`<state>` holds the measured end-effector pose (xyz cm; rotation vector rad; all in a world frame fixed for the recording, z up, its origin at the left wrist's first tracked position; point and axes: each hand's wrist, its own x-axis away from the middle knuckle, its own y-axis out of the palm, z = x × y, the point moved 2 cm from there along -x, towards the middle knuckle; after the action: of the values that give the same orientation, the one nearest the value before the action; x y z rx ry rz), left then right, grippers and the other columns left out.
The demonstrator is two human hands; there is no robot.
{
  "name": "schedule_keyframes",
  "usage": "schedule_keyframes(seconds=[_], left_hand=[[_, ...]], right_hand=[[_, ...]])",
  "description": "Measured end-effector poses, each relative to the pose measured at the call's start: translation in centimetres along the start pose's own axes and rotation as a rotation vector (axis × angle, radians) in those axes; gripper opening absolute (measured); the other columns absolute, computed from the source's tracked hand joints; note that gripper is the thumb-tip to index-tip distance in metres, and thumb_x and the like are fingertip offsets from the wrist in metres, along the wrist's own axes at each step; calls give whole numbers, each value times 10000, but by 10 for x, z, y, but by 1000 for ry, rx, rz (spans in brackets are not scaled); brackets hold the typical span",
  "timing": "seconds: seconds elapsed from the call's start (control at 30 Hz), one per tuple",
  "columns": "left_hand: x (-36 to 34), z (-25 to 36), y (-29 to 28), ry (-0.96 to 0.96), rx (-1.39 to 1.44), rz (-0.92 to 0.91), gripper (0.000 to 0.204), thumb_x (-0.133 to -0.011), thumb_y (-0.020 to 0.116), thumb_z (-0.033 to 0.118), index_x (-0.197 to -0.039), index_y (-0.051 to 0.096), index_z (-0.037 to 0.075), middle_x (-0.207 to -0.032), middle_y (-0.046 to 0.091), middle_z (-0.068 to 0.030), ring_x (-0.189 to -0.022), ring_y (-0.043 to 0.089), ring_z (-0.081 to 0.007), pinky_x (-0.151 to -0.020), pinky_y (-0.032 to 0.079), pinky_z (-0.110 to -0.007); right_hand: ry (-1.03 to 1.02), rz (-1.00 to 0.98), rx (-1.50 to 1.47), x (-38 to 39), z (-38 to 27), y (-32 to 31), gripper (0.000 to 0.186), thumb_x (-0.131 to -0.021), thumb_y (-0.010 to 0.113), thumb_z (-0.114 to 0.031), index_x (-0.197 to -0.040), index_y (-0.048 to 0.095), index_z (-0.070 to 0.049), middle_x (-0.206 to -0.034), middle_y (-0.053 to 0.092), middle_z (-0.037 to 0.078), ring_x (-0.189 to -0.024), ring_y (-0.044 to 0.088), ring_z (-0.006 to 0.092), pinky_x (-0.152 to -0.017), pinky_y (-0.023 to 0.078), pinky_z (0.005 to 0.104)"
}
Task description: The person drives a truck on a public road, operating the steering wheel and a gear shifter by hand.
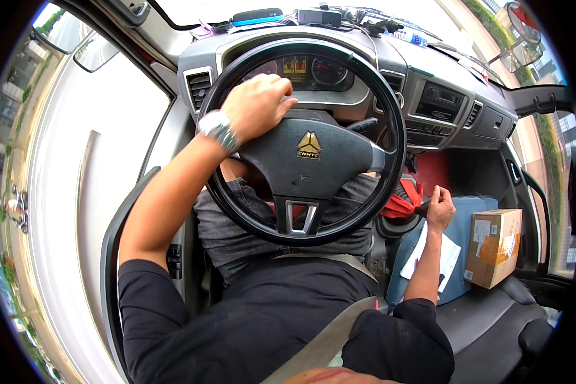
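Note:
My left hand, wearing a silver watch, is over the upper left of the black steering wheel. Its fingers are curled above the hub; what they hold, if anything, is hidden. My right hand is closed on the dark gear lever, which has red cloth tied beside it at the right of the wheel. Below that forearm, white papers lie on a blue-grey padded item, next to a taped cardboard box.
The dashboard carries a blue-black case, a dark device, cables and a bottle. My legs are under the wheel, and a belt crosses me. A side window is at each side; outside the left one, a person on a two-wheeler shows.

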<state>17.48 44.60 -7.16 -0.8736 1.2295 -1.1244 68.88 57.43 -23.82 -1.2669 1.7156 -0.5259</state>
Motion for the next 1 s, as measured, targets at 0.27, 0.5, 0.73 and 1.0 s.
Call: schedule_keyframes(seconds=[0.27, 0.5, 0.73, 1.0], left_hand=[[-131, -58, 90, -342, -67, -315, 534, -1042, 555, 458, -1001, 758, -34, -1016, 747, -260, -1041, 712, -423, -926, 549, -496], [-172, -72, 111, -589, 106, -383, 817, -961, 574, 688, -1318, 665, -41, -1330, 654, -287, -1250, 638, -390, -1060, 485, -445], [-178, -70, 110, -596, 121, -405, 718, -867, 704, 696, -788, 733, -18, -668, 686, -131, -630, 699, -273, -738, 575, -434], [-115, -33, 63, -531, -209, -453, 529, -908, 757, 498, -1161, 762, 33, -1192, 751, -166, -1141, 707, -333, -980, 557, -432]], right_hand=[[45, -22, -41, -24, 0, -15, 244, -991, 671, -327, -977, 765, -102, -752, 732, 112, -686, 710, 294, -661, 533, 409], [18, 29, -89, -38, 4, -21, 222, -991, 677, -291, -984, 758, -84, -738, 721, 111, -658, 697, 273, -648, 531, 396], [15, 73, -52, -37, 3, -11, 223, -992, 679, -294, -979, 757, -86, -728, 717, 100, -657, 697, 261, -643, 531, 394], [14, 107, -36, -13, 4, -57, 212, -979, 679, -312, -958, 756, -116, -752, 730, 113, -696, 715, 310, -660, 545, 419]])
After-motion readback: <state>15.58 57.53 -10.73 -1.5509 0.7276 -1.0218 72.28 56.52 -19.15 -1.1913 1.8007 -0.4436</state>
